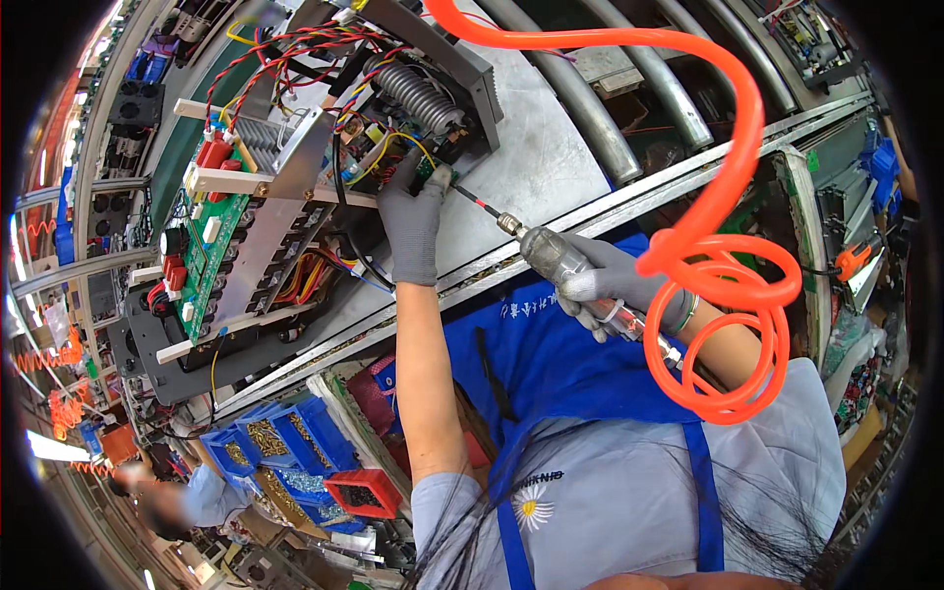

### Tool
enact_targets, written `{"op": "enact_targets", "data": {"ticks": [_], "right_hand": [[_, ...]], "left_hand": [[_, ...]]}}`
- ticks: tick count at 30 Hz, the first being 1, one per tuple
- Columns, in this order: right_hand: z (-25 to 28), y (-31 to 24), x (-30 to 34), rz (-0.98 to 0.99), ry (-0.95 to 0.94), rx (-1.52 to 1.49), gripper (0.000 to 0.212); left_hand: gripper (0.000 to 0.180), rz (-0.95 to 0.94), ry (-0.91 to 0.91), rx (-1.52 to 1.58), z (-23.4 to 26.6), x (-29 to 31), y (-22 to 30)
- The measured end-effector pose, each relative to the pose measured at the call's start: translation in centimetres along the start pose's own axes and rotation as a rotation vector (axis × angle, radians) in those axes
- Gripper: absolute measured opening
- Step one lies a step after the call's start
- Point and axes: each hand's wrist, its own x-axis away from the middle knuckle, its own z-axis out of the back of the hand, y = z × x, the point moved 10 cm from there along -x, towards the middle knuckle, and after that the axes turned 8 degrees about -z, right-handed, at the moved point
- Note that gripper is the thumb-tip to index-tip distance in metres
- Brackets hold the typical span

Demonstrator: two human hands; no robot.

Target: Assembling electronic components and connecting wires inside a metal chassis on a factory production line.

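My right hand [600, 275], in a grey glove, is wrapped round a pneumatic screwdriver [556, 254]. Its long bit points up and left, its tip close to my left fingertips. My gloved left hand [411, 221] is closed, pinching a small green circuit board [425, 168] at the edge of an open electronic unit [393, 98]. The fingers partly hide the board. Around it are twisted coloured wires [295, 49], a grey ribbed coil [418, 93] and a dark metal panel [477, 74]. Left of my hand stands a large green circuit board [211, 251] with white and red parts.
An orange coiled air hose [723, 147] hangs over my right forearm. Metal rollers [580, 98] lie beyond the bench plate [531, 192]. Blue bins [295, 438] of screws and a red bin [364, 494] stand at lower left. Another person [187, 497] is at far lower left.
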Motion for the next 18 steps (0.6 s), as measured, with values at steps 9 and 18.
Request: {"op": "enact_targets", "data": {"ticks": [9, 18], "right_hand": [[0.3, 0.5, -0.3, -0.005, -0.021, -0.052, 0.065], [-0.6, -1.4, -0.2, 0.019, 0.083, 0.240, 0.073]], "left_hand": [[0.051, 0.045, 0.001, 0.076, 0.0, -0.2, -1.6], [0.050, 0.065, 0.010, 0.070, 0.4, 0.2, -2.3]]}}
